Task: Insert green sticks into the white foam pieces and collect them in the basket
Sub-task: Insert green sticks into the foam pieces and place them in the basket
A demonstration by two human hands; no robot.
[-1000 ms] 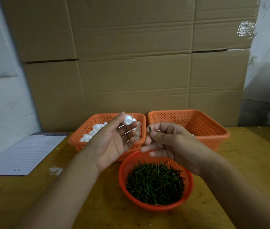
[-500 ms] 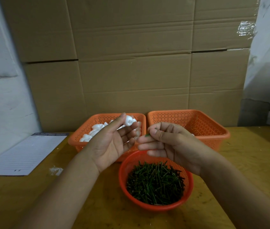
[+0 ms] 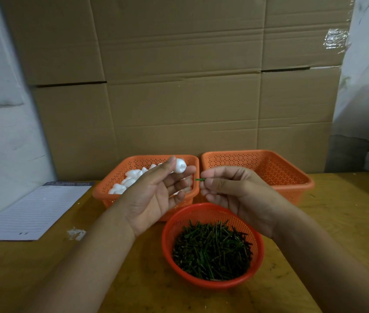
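Head view: two hands were raised above a wooden table, cardboard behind.
Left hand: palm was turned up, fingers mostly extended; a white foam piece was pinched between thumb tip and forefinger tip.
Right hand: fingers were curled; a green stick was pinched at the fingertips.
Stick axis: roughly horizontal, free end pointed left toward the foam piece; a small gap was left, no contact.
Foam orientation: rounded piece, dimpled face turned toward the camera.
Left basket: orange, rectangular, loose white foam pieces were held inside.
Right basket: orange, rectangular, contents were hidden by the hand.
Round basket: red-orange, nearest the camera, filled with green sticks lying in mixed directions.
Lined notepad: was laid at far left.
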